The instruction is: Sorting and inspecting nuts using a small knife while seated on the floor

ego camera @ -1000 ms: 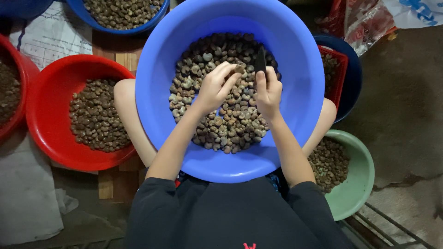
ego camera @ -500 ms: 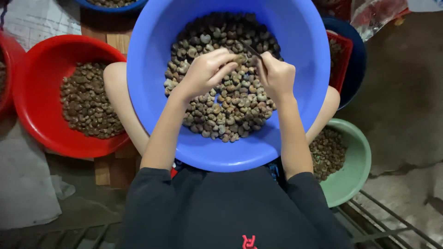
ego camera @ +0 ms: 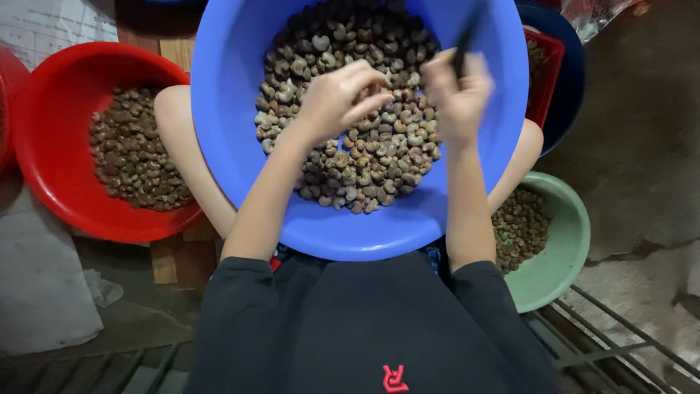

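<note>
Blue basin (ego camera: 467, 219) balanced on the lap, heaped with cashew nuts (ego camera: 364, 146). Left hand (ego camera: 339, 98) over the heap's centre, grip curled, contents impossible to tell. Right hand (ego camera: 458, 91) beside it, blurred, closed around a dark tool (ego camera: 461, 55). Risks: blade slipping toward left fingers; basin tipping, nuts spilling toward red basin (ego camera: 51, 197) left of it.

Big round blue basin (ego camera: 240, 146) resting on the lap, roughly half full of brownish-grey, kidney-shaped nuts (ego camera: 364, 153) heaped from centre toward 12 o'clock. Thin dark tool (ego camera: 462, 55) at about 2 o'clock, blurred, maybe a small knife.
</note>
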